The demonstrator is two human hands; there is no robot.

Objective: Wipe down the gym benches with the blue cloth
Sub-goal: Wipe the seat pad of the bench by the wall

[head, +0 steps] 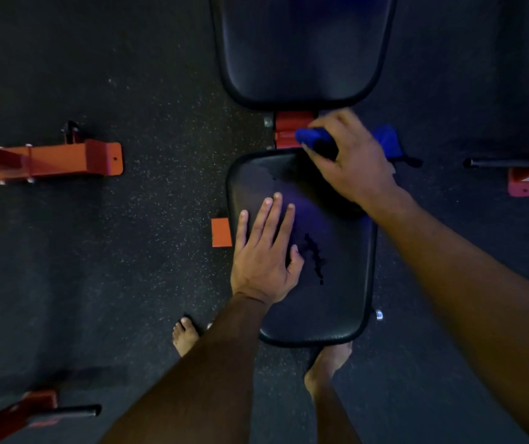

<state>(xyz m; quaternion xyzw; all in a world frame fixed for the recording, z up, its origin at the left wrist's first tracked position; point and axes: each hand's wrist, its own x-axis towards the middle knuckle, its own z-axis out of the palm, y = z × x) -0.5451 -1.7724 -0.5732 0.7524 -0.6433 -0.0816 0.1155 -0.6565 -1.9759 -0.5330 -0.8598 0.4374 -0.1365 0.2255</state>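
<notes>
Speckled black rubber gym floor (148, 219) runs under everything, with orange steel frame rails (64, 161) at far left. Moving right, the person's left hand (264, 251) lies flat, fingers straight and slightly spread, on the padded black vinyl seat pad (330, 299) of the bench, likely bracing it. Beyond its far edge, an orange hinge bracket (289, 123) joins it to the black vinyl back pad (301, 49). At the seat's far right corner, the right hand (353, 158) has its fingers curled round the bunched blue cloth (313, 137), which pokes out on both sides of the fist and touches the pad's edge. Soft, light and limp, that cloth should handle best gathered in the palm; smooth vinyl probably lets it glide easily.
</notes>
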